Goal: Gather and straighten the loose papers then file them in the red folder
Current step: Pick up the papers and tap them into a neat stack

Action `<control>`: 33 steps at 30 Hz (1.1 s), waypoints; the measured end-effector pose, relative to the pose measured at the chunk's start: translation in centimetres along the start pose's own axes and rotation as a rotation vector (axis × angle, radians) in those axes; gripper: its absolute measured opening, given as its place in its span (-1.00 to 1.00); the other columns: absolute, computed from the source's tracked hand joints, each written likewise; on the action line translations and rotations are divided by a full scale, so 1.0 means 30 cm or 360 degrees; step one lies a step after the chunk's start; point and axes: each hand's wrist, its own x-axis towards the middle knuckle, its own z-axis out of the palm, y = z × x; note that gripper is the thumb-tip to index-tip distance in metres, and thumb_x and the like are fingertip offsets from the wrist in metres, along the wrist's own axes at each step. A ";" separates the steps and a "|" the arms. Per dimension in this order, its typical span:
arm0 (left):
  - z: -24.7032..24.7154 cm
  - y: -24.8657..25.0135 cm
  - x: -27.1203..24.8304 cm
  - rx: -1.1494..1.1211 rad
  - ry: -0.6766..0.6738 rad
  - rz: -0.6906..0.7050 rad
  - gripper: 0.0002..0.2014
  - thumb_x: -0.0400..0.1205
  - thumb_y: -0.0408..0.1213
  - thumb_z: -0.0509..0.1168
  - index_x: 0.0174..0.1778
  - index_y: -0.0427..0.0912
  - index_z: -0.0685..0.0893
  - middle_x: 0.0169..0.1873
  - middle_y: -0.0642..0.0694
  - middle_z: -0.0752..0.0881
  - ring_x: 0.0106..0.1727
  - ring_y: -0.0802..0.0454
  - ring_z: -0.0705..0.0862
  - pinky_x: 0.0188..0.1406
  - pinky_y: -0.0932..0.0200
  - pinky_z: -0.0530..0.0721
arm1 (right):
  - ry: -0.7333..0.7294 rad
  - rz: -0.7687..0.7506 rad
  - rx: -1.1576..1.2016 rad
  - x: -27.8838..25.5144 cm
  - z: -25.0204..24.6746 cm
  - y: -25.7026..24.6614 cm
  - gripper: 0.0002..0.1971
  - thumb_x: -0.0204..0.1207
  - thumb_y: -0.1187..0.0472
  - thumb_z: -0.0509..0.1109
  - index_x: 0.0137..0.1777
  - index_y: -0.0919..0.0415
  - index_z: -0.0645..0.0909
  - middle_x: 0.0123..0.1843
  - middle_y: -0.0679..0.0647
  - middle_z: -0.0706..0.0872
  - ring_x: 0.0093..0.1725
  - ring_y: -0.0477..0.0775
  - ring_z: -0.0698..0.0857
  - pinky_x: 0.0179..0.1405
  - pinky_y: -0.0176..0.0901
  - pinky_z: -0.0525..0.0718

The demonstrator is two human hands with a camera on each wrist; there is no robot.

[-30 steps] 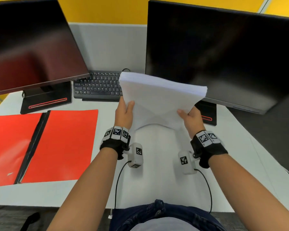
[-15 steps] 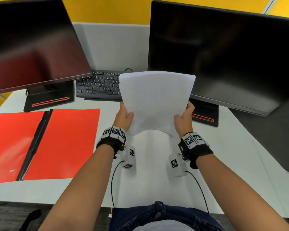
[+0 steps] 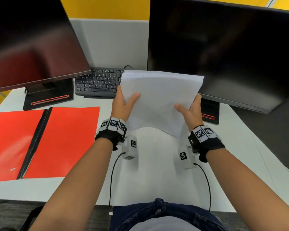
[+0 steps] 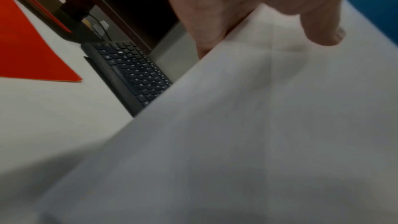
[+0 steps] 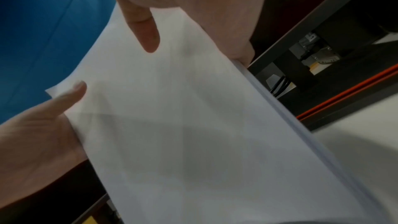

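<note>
A stack of white papers (image 3: 158,99) is held upright above the desk, in front of the keyboard. My left hand (image 3: 123,105) grips its left edge, thumb on the near face and fingers behind. My right hand (image 3: 189,110) grips the right edge the same way. The left wrist view shows the papers (image 4: 237,134) with my thumb (image 4: 320,28) on top. The right wrist view shows the papers (image 5: 183,125) pinched by my thumb (image 5: 146,35), with the stacked sheet edges showing. The red folder (image 3: 45,142) lies open and flat at the left of the desk.
Two dark monitors stand at the back, the left monitor (image 3: 32,44) and the right monitor (image 3: 223,52), with a black keyboard (image 3: 98,82) between them. The white desk (image 3: 157,172) runs to its near edge by my lap. A red folder corner (image 4: 32,54) shows in the left wrist view.
The stack has tipped from upright back towards the right monitor, so its top edge faces me again. Both hands kept their grip on its sides and shifted slightly apart.
</note>
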 end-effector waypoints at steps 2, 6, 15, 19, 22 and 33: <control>0.002 0.051 0.022 -0.0179 0.0043 -0.0004 -0.49 0.47 -0.16 0.44 0.28 -0.02 0.38 0.03 0.18 0.62 0.05 0.25 0.65 0.23 0.07 0.64 | -0.0004 -0.0010 0.0121 -0.006 0.009 -0.010 -0.30 0.33 0.39 0.41 0.44 0.18 0.19 0.38 0.20 0.51 0.30 0.13 0.58 0.17 -0.15 0.59; 0.017 0.124 0.064 -0.0319 0.0038 -0.0018 -0.36 0.34 -0.06 0.53 0.25 0.02 0.36 0.20 -0.04 0.61 0.26 0.01 0.64 0.34 -0.06 0.62 | 0.0078 -0.0068 0.0302 -0.015 0.034 -0.033 -0.30 0.26 0.37 0.34 0.45 0.24 0.25 0.25 0.11 0.58 0.16 0.05 0.63 -0.03 -0.33 0.63; 0.022 0.057 0.025 -0.0459 -0.0044 -0.0155 -0.35 0.33 -0.26 0.52 0.26 -0.06 0.32 0.15 -0.09 0.59 0.18 -0.02 0.65 0.20 -0.01 0.69 | 0.0104 -0.0123 0.0246 -0.001 0.021 -0.062 -0.33 0.27 0.34 0.33 0.43 0.19 0.25 0.30 0.23 0.58 0.26 0.24 0.62 0.16 0.01 0.66; 0.033 0.013 0.002 -0.0464 -0.0068 -0.0272 -0.42 0.29 -0.43 0.31 0.22 -0.12 0.31 0.09 -0.15 0.56 0.04 0.00 0.61 0.05 0.07 0.63 | 0.0103 -0.0162 0.0272 -0.008 0.019 -0.051 -0.36 0.22 0.40 0.26 0.36 0.18 0.27 0.22 0.13 0.57 0.15 0.10 0.60 0.03 -0.12 0.62; 0.031 0.003 0.009 -0.0434 -0.0112 -0.0334 -0.41 0.26 -0.44 0.26 0.23 -0.12 0.33 0.10 -0.19 0.58 0.04 -0.01 0.60 0.00 0.18 0.62 | 0.0173 -0.0167 0.0283 -0.015 0.011 -0.037 -0.34 0.17 0.43 0.22 0.35 0.14 0.28 0.16 0.00 0.58 0.09 -0.02 0.60 0.00 -0.21 0.61; 0.071 0.003 -0.012 -0.0420 0.0125 -0.0410 -0.46 0.36 -0.32 0.31 0.32 -0.17 0.51 0.19 -0.22 0.69 0.13 -0.08 0.68 0.17 0.05 0.65 | 0.0279 -0.0120 0.0113 -0.044 0.089 0.007 -0.49 0.29 0.44 0.21 0.25 0.17 0.25 0.06 -0.06 0.55 0.02 -0.05 0.59 0.02 -0.25 0.58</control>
